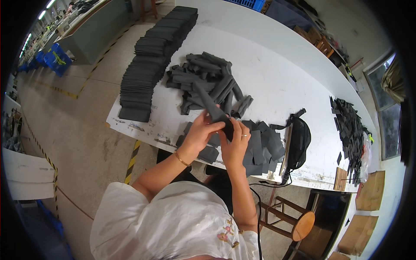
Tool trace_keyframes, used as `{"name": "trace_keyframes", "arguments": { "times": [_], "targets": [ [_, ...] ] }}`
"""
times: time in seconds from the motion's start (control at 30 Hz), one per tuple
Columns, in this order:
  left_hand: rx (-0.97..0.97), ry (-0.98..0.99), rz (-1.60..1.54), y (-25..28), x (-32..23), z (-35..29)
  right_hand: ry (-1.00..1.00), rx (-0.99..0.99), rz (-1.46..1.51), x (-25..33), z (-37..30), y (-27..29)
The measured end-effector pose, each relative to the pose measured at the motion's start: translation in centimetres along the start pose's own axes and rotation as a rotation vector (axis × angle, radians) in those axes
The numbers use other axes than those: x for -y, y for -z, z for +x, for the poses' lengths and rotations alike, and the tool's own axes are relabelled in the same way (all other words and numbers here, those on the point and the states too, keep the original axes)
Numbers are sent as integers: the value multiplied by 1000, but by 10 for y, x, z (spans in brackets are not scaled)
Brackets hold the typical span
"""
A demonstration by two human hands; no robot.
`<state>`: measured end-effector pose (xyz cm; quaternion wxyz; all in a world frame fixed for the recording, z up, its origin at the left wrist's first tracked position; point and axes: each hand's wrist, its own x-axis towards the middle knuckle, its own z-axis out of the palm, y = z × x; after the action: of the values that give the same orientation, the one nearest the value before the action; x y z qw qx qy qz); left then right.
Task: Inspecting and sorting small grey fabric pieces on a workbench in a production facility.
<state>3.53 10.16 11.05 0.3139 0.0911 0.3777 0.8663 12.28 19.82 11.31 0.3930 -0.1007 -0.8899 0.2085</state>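
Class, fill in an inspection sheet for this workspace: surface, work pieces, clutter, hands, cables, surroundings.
Surface: white table, marked along its near edge.
Work pieces: dark piece in hand; heap of rolled dark pieces ahead; row of stacked dark pieces at left; flat dark pieces at near edge.
Clutter: black bag near the edge; loose pile of dark strips, far right.
Hands: left hand and right hand both grip the dark piece.
Cables: black cable runs from near the bag past the right forearm.
Surroundings: wooden stool near the table; blue container, upper left; cardboard at right.
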Motion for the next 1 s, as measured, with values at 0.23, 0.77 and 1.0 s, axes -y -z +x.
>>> {"name": "trace_keyframes", "arguments": {
  "times": [0.23,0.77,1.0],
  "targets": [
    [135,158,-122,10,4,8,-57,247,1,10,-18,15],
    [102,130,-277,5,35,-15,-27,304,117,9,-15,17],
    [0,104,-339,9,16,-5,-25,390,95,-13,-30,25]
  ]
}}
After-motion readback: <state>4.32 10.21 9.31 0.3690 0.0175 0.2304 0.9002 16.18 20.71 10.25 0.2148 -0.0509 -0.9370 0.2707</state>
